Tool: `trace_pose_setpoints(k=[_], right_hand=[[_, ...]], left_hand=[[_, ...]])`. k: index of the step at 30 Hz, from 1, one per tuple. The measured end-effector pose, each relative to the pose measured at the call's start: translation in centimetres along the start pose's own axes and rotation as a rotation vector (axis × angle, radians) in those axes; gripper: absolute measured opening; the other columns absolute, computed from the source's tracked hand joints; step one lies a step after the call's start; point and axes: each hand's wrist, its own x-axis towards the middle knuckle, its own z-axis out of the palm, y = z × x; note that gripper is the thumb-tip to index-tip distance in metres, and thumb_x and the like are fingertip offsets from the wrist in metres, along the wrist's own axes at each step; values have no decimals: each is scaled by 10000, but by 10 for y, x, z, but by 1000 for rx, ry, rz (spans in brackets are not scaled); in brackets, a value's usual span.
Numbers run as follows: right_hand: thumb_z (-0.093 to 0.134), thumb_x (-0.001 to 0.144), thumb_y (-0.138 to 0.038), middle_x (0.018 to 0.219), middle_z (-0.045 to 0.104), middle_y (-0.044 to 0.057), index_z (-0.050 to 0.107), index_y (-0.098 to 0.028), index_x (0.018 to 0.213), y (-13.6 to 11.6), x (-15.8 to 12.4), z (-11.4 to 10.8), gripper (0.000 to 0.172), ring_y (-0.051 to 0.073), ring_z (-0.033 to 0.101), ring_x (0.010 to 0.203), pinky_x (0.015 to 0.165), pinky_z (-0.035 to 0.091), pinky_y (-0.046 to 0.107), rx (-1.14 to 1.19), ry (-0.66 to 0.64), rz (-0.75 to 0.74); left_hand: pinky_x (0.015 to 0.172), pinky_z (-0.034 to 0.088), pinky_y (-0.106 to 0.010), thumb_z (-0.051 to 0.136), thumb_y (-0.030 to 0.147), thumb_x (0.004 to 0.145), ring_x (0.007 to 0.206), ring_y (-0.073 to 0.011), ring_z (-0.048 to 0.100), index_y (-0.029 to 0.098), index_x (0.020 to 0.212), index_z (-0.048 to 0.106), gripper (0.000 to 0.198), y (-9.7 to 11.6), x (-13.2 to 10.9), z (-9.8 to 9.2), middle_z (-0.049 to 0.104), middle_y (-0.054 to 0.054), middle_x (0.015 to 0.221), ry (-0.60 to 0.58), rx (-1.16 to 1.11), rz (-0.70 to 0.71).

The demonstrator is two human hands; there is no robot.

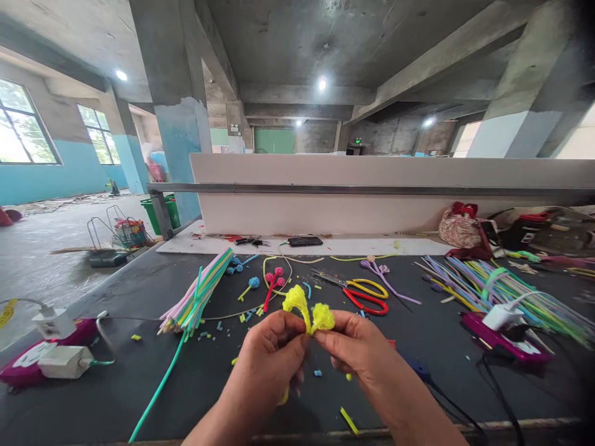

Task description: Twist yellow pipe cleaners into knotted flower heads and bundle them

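Note:
Both of my hands meet over the middle of the dark table, each pinching a yellow pipe-cleaner flower (297, 300). My left hand (269, 353) is closed on its stem below the curved left bloom. In my right hand (351, 344), thumb and finger close at the base of the second bloom (322, 316). Beyond them lie a pink pipe-cleaner flower (275, 282), a blue one (253, 283) and a purple one (379, 269). Scissors (357, 291) with red and yellow handles rest open behind my right hand.
A bundle of pastel pipe cleaners (199, 294) lies left, a larger bundle (502, 294) right. Magenta power strips with plugs (506, 341) sit at both sides. Short cut bits (348, 420) are scattered about. A phone (305, 241) lies near the white partition (325, 214).

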Motion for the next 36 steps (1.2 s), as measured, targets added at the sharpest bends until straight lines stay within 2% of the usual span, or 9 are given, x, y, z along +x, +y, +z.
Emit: trace_pose_setpoints(k=[3, 7, 10, 14, 18, 23, 31, 36], right_hand=[[687, 635, -353, 533, 444, -55, 633, -161, 685, 1, 0, -4, 205, 63, 277, 449, 444, 171, 232, -27, -21, 7], [682, 664, -386, 527, 417, -56, 600, -165, 645, 2, 2, -9, 237, 70, 277, 458, 450, 171, 238, -83, -67, 4], [687, 664, -366, 555, 457, -40, 599, -173, 638, 3, 3, -9, 214, 94, 352, 501, 478, 249, 245, -139, -33, -76], [678, 677, -316, 658, 558, -12, 621, -190, 740, 0, 0, -6, 152, 139, 473, 613, 549, 344, 258, -202, 52, -195], [642, 691, -319, 651, 583, -3, 617, -173, 706, -5, -3, -4, 148, 144, 500, 616, 568, 391, 260, -223, 69, -167], [622, 709, -330, 678, 610, 3, 618, -177, 719, -3, -1, -4, 153, 155, 540, 648, 600, 427, 259, -236, 51, -174], [585, 706, -320, 668, 615, 15, 589, -183, 694, 3, 2, 0, 138, 172, 560, 640, 586, 442, 268, -312, 97, -236], [591, 700, -326, 637, 596, 3, 608, -173, 700, 5, 4, 1, 154, 154, 534, 606, 553, 419, 247, -334, 98, -211]], left_hand=[[345, 368, -184, 644, 371, 716, 356, -71, 442, 174, 744, 518, 235, -1, 2, -2, 559, 33, 539, -48, -10, 12], [405, 376, -190, 645, 349, 723, 414, -79, 485, 166, 711, 510, 228, -5, 3, -6, 584, 12, 570, -61, -18, 40], [434, 371, -192, 636, 333, 740, 445, -78, 496, 156, 711, 527, 210, -5, 3, -7, 597, 0, 590, -90, -14, 51], [430, 356, -193, 648, 331, 721, 438, -76, 485, 155, 696, 529, 214, -1, 3, -7, 603, -3, 590, -101, -6, 29], [433, 366, -198, 652, 341, 710, 441, -76, 484, 149, 715, 554, 215, 0, 3, -5, 617, -6, 633, -80, 12, 9], [492, 404, -217, 633, 319, 734, 495, -94, 534, 145, 745, 582, 181, 1, 2, -6, 621, -9, 670, -109, -41, 36], [495, 381, -204, 658, 266, 694, 498, -97, 530, 150, 704, 546, 162, 0, 4, -1, 572, 21, 573, -72, -93, 53], [445, 352, -191, 655, 236, 680, 449, -78, 467, 153, 677, 539, 142, -10, 8, -2, 546, 32, 536, 17, -7, 30]])
